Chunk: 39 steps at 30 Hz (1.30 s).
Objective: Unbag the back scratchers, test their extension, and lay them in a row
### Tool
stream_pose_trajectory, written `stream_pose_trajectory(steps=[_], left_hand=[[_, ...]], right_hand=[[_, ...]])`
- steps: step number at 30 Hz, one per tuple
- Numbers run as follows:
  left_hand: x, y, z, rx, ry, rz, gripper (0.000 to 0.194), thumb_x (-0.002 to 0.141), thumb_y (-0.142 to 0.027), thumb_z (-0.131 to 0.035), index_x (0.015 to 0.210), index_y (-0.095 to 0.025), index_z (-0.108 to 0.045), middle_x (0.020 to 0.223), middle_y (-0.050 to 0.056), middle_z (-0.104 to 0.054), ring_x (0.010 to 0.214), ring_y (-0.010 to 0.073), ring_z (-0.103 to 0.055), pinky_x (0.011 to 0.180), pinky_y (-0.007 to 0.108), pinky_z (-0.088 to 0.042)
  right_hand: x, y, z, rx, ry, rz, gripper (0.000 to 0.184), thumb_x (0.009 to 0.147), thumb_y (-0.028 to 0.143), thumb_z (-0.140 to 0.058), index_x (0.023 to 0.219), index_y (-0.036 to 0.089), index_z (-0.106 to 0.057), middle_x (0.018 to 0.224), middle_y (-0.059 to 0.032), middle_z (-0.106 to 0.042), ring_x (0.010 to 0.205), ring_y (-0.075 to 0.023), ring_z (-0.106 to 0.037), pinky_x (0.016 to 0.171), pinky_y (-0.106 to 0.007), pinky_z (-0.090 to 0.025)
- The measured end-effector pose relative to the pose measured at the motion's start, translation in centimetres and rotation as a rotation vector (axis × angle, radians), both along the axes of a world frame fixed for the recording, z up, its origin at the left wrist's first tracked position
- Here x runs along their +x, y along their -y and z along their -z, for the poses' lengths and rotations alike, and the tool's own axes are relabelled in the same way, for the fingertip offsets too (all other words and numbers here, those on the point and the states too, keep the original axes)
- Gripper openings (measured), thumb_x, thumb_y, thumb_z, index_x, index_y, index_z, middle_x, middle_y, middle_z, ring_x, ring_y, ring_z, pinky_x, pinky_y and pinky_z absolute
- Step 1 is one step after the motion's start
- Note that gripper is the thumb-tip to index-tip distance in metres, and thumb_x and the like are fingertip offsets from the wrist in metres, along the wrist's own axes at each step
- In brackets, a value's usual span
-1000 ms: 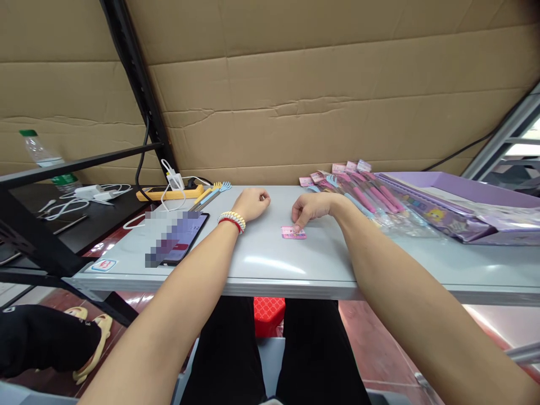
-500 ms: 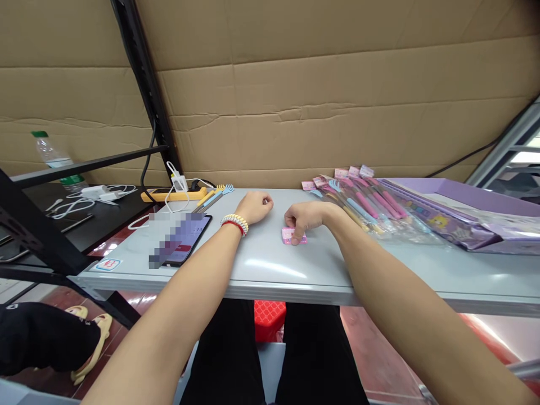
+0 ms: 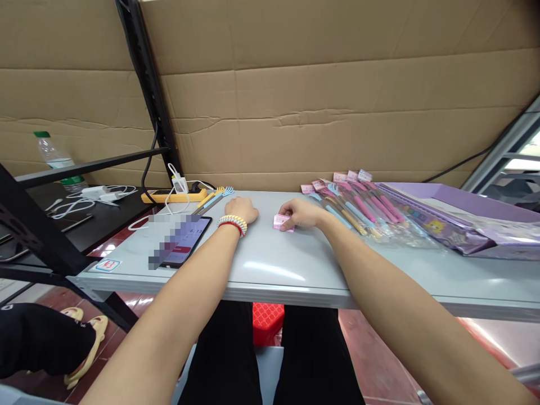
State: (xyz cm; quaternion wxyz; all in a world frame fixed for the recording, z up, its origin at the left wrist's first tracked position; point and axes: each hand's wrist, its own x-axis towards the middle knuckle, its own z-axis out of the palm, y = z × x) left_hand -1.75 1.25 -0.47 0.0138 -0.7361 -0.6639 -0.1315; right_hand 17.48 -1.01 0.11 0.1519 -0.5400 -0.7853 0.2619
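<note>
Between the thumb and fingers of my right hand (image 3: 300, 212) is a small pink printed card (image 3: 278, 221), tilted up at the tabletop's middle. To its left, my left hand (image 3: 242, 208) rests on the table with its fingers curled under. Whatever those fingers may hold is hidden. A yellow fork (image 3: 210, 195) and a light blue fork (image 3: 221, 196) with grey shafts lie beyond my left hand. Right of my right hand is a pile of bagged forks (image 3: 358, 202) in pink, blue and yellow, with pink header cards.
A phone (image 3: 189, 242) lies left of my left forearm. Behind it is a yellow power strip (image 3: 177, 196) with white cables. A purple box (image 3: 468, 222) stands at the right. Cardboard (image 3: 295, 101) walls the back. Another person's leg (image 3: 46, 340) is at lower left.
My right hand has lifted the pink card from lying flat and moved it slightly left and away from me. My left hand has shifted a little left.
</note>
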Motion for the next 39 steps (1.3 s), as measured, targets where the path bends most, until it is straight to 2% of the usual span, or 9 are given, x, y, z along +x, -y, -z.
stream_pose_trajectory(steps=[4,8,12,17,23,27,34,39], left_hand=[[-1.2,-0.7,0.0,0.058,-0.045,-0.186,0.052,0.076,-0.039,-0.049,0.115,-0.006,-0.062,0.125,0.025,-0.054,0.117,0.0372,-0.047,0.094,0.044,-0.037],[-2.2,-1.2,-0.1,-0.028,-0.055,-0.287,0.061,0.076,-0.047,-0.048,0.12,-0.007,-0.059,0.129,0.023,-0.052,0.12,0.0384,-0.045,0.095,0.046,-0.035],[-2.7,-1.4,-0.2,-0.106,-0.041,-0.287,0.064,0.076,-0.05,-0.047,0.124,-0.008,-0.057,0.13,0.022,-0.053,0.121,0.0369,-0.046,0.095,0.045,-0.036],[-2.9,-1.4,-0.4,-0.103,-0.049,-0.314,0.065,0.076,-0.048,-0.045,0.127,-0.007,-0.053,0.137,0.022,-0.047,0.126,0.0352,-0.042,0.098,0.044,-0.033],[-2.9,-1.3,-0.5,-0.097,-0.074,-0.305,0.065,0.075,-0.049,-0.045,0.124,-0.006,-0.056,0.133,0.022,-0.05,0.124,0.0363,-0.043,0.099,0.046,-0.029],[-2.8,-1.2,-0.4,-0.109,-0.085,-0.291,0.061,0.076,-0.047,-0.044,0.122,-0.009,-0.058,0.13,0.02,-0.054,0.122,0.0374,-0.045,0.095,0.046,-0.03],[-3.1,-1.9,0.1,-0.062,-0.081,-0.295,0.061,0.075,-0.049,-0.045,0.121,-0.012,-0.059,0.129,0.019,-0.055,0.12,0.0383,-0.047,0.093,0.047,-0.032],[-3.1,-2.0,0.3,-0.045,-0.068,-0.295,0.061,0.074,-0.048,-0.047,0.12,-0.01,-0.06,0.13,0.021,-0.054,0.12,0.0391,-0.046,0.093,0.048,-0.032]], right_hand=[[-0.1,-0.1,0.4,0.041,-0.028,0.053,0.037,0.052,0.03,-0.077,0.083,0.019,-0.06,0.075,0.0004,-0.065,0.068,-0.014,-0.058,0.057,-0.022,-0.038],[-0.1,-0.1,0.6,0.076,-0.033,0.06,0.037,0.053,0.031,-0.078,0.083,0.019,-0.059,0.081,-0.0006,-0.066,0.069,-0.0135,-0.058,0.058,-0.022,-0.039],[-0.1,-0.1,0.6,0.097,-0.007,0.051,0.036,0.054,0.033,-0.077,0.083,0.019,-0.061,0.084,-0.0011,-0.065,0.071,-0.0136,-0.057,0.059,-0.022,-0.039],[-0.1,0.1,0.3,0.111,0.034,0.031,0.038,0.055,0.035,-0.076,0.088,0.019,-0.065,0.084,-0.0008,-0.065,0.072,-0.0141,-0.056,0.061,-0.023,-0.039],[-0.3,0.6,-0.3,0.054,0.062,-0.01,0.039,0.058,0.035,-0.073,0.094,0.021,-0.071,0.086,-0.0001,-0.067,0.078,-0.016,-0.057,0.065,-0.023,-0.04],[-0.2,0.7,-0.3,0.015,0.05,-0.062,0.037,0.059,0.034,-0.071,0.094,0.021,-0.073,0.089,0.0005,-0.069,0.081,-0.0165,-0.058,0.068,-0.023,-0.041],[-0.3,0.6,-0.3,-0.005,0.094,-0.048,0.038,0.057,0.038,-0.073,0.091,0.022,-0.073,0.079,0.0009,-0.066,0.073,-0.0149,-0.056,0.059,-0.022,-0.038],[-0.4,0.7,-0.3,-0.012,0.063,-0.064,0.039,0.055,0.037,-0.073,0.091,0.021,-0.072,0.078,0.0013,-0.064,0.071,-0.0141,-0.055,0.059,-0.023,-0.038]])
